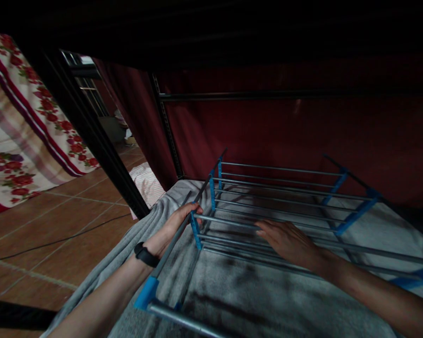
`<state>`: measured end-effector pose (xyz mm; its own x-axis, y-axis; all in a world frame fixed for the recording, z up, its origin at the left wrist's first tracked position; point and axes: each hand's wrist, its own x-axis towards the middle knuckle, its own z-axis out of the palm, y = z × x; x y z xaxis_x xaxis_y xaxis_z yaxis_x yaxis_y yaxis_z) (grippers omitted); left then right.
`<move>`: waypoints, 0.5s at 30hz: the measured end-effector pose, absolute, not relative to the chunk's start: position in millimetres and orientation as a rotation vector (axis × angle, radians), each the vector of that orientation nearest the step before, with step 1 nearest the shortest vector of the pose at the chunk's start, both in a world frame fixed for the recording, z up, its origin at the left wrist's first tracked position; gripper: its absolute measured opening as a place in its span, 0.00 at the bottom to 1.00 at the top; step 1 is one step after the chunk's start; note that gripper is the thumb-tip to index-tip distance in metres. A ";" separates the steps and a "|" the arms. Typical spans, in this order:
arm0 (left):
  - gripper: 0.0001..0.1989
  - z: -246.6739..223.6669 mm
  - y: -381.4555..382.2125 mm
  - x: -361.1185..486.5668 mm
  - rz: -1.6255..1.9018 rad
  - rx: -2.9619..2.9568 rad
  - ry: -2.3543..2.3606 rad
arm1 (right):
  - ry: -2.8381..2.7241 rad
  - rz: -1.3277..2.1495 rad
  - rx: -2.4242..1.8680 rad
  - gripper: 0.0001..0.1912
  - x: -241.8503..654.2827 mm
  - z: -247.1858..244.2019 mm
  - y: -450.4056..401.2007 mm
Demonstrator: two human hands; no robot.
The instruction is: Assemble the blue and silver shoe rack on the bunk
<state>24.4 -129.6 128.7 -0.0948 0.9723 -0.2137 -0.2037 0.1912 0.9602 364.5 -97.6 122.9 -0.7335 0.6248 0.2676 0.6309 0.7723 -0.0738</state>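
Note:
A rack of grey metal tubes (232,221) with blue plastic connectors (196,230) lies on a grey blanket (229,286). My left hand (183,217), with a black band on its wrist, is wrapped round the rack's left side tube beside a blue connector. My right hand (285,238) rests over a long cross tube near the rack's middle, its fingers pointing left and its fingertips at the tube. The underside of that hand is hidden. At the lower left, a blue corner piece (147,292) joins the side tube to a thick front tube.
Dark metal frame posts (91,131) stand at the left, and a dark surface hangs overhead. Behind the rack is a dark red curtain (285,131). Floral cloth (28,126) hangs at the far left above a tiled floor (56,225) with a black cable (63,240).

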 end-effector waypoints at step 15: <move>0.08 137.5 -128.8 32.9 1.304 0.752 1.291 | -2.714 0.269 -1.153 0.21 354.2 146.9 -104.1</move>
<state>32.9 -128.8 137.5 -0.1999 0.9481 -0.2474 -0.2568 0.1929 0.9470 354.2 -104.1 146.9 -0.6832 0.7241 0.0943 0.6915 0.6830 -0.2352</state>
